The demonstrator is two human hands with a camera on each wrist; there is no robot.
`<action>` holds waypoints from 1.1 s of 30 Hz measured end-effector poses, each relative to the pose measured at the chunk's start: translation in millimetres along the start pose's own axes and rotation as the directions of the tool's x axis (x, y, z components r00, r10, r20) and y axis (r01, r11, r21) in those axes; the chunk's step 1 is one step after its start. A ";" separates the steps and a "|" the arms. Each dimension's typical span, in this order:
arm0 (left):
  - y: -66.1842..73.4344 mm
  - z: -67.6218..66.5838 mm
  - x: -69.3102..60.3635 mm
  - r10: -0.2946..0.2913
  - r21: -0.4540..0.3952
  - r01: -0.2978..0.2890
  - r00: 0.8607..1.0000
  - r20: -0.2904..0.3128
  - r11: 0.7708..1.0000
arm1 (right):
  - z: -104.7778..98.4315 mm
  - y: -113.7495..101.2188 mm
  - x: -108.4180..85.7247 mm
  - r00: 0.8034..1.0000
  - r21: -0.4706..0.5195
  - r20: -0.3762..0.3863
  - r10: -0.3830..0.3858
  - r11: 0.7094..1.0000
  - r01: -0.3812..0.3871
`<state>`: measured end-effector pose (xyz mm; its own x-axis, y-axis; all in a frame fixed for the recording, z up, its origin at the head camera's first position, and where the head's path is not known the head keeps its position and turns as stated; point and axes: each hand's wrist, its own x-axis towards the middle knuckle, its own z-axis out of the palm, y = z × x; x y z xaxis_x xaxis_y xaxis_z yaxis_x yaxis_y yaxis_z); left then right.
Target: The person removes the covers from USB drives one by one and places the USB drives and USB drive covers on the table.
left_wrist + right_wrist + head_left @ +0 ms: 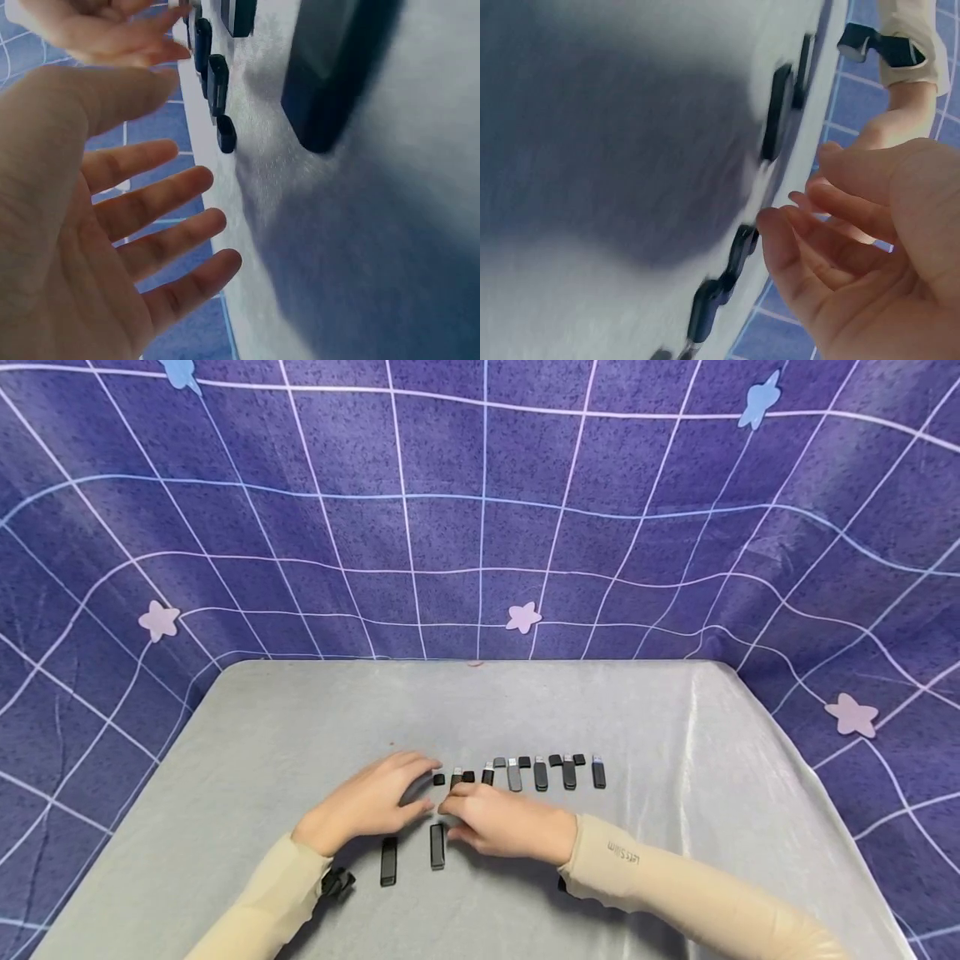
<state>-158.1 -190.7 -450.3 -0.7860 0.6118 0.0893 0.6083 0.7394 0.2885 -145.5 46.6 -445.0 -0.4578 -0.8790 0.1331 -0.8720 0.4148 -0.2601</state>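
In the head view my left hand [367, 797] hovers left of a row of USB sticks, its fingers spread and holding nothing; the left wrist view shows its bare palm [97, 247]. My right hand [510, 820] is above the row's near side with loosely bent fingers, and no object shows in it in the right wrist view [877, 232]. Between and below the hands lie two dark USB sticks, one on the left [388, 861] and one nearer the right fingertips [437, 847], their metal plugs not visible. A small black cap [438, 779] lies by the left fingertips.
Uncapped sticks, such as a grey one [513, 774] and a black one [597, 772], form a row on the grey cloth-covered table [375, 710]. Loose caps [555, 760] lie among them. A purple gridded curtain [450, 543] surrounds the table's far side.
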 end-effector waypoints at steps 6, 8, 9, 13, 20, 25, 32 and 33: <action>4.0 -6.4 -22.5 -0.020 0.026 0.020 1.000 0.008 0.999 | 6.4 -15.4 2.5 0.997 -0.028 0.059 0.053 0.998 -0.051; 5.8 -8.0 -27.6 -0.022 0.030 0.022 1.000 0.011 0.999 | 9.2 -18.3 4.4 0.995 -0.022 0.080 0.067 0.998 -0.065; 6.8 -8.8 -29.8 -0.021 0.033 0.021 1.000 0.010 0.999 | 10.8 -19.3 5.0 0.994 -0.021 0.087 0.070 0.997 -0.069; 9.4 -10.5 -35.9 -0.001 0.042 0.001 1.000 -0.010 0.999 | 17.4 -22.0 7.8 0.994 -0.037 0.088 0.060 0.998 -0.057; 12.9 -12.6 -41.6 -0.007 0.032 0.008 0.999 -0.048 0.999 | 23.4 -26.0 11.6 0.998 -0.056 0.063 0.027 0.998 -0.023; 17.5 -12.8 -39.7 0.003 0.015 -0.002 0.999 -0.049 1.000 | 18.7 -18.9 9.8 0.984 0.256 0.109 0.144 0.952 -0.167; 27.2 -9.9 -30.0 0.047 -0.002 -0.047 0.997 -0.059 0.999 | 2.5 -3.5 -4.5 0.909 0.850 0.209 0.362 0.393 -0.352; 29.1 -8.8 -28.0 0.063 -0.009 -0.064 0.996 -0.063 0.998 | 0.1 -2.3 -7.2 0.904 0.891 0.225 0.363 0.300 -0.342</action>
<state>-119.3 -188.8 -436.0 -0.7514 0.6384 0.1670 0.6562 0.6965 0.2904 -140.2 51.9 -445.5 -0.6915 -0.6970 -0.1896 0.0499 0.2158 -0.9752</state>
